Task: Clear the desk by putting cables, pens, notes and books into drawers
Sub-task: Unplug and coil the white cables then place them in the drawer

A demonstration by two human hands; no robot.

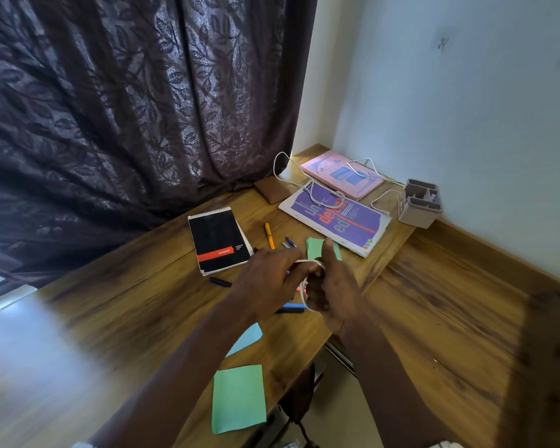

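Cable (302,294), thin white coil, pinched by left hand (267,279), in right hand (335,289) grip.

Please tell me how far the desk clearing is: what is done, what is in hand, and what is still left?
Done: nothing that shows; no drawer is in view. In hand: the left hand and right hand hold a white cable coil. Left: the other cable across the purple book and pink book, the black notepad, orange pen, green note and blue note.

Dim daylight — blurred, warped edges
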